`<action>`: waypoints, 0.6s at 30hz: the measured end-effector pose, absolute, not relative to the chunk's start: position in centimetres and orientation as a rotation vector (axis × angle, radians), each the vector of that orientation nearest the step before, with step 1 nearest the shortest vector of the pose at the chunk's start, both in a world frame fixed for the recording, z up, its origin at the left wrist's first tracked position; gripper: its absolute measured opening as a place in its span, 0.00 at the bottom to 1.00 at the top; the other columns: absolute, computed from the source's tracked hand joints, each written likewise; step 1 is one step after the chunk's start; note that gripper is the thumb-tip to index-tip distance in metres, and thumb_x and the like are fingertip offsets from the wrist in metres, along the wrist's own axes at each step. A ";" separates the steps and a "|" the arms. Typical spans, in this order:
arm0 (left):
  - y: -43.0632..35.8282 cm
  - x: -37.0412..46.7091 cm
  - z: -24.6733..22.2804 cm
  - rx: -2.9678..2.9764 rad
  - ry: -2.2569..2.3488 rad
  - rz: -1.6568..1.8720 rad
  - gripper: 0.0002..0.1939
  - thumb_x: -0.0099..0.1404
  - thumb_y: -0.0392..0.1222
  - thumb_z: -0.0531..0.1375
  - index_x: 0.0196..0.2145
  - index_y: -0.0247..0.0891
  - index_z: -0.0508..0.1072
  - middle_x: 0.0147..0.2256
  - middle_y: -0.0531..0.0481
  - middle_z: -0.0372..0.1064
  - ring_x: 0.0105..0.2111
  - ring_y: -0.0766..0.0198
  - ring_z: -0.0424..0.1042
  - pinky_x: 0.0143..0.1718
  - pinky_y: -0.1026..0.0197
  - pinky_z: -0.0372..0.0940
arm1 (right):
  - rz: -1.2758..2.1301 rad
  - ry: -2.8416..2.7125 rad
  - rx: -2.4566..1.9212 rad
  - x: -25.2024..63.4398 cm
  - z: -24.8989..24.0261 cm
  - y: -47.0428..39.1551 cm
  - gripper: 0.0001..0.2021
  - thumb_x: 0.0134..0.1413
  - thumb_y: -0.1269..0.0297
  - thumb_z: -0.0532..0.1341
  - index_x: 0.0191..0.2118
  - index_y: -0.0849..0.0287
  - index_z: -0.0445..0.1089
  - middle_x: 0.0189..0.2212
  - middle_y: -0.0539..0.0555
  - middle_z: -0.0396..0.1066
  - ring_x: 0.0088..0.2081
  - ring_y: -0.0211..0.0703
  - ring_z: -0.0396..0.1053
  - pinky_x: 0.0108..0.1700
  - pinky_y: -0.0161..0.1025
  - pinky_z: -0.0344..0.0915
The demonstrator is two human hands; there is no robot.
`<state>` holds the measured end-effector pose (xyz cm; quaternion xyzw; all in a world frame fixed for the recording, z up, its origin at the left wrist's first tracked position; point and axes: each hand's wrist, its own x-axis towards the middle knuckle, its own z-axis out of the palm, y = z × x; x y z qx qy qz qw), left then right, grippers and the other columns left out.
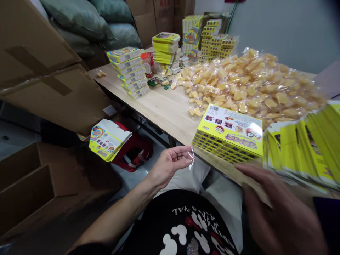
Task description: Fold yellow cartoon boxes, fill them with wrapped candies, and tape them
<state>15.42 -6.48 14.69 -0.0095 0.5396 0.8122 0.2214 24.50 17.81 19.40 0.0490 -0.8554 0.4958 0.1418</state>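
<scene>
My left hand (170, 163) is in front of the table edge, its thumb and fingers pinched on a small strip of clear plastic (191, 158). Just beyond it, a stack of flat yellow printed boxes (228, 132) lies at the near edge of the table, with pictures and a barcode on the top one. My right hand (281, 209) hangs low at the right, close to the front of that stack. Motion smears its fingers, so I cannot make out whether anything is in them.
A large heap of clear-wrapped yellow pieces (247, 83) covers the table's right side. Flat yellow cartons (302, 148) lean at the right. Stacked boxes (130, 71) stand at the back left. More cartons (108, 140) rest on a red stool (132, 156). Cardboard boxes (39, 95) crowd the left.
</scene>
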 end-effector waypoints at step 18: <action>-8.7 14.9 14.6 -0.170 1.411 2.118 0.13 0.59 0.43 0.71 0.35 0.29 0.78 0.31 0.47 0.76 0.28 0.68 0.78 0.32 0.70 0.71 | 1.984 -2.739 0.630 12.1 16.5 11.5 0.07 0.59 0.61 0.59 0.33 0.57 0.67 0.29 0.51 0.68 0.32 0.41 0.64 0.36 0.39 0.60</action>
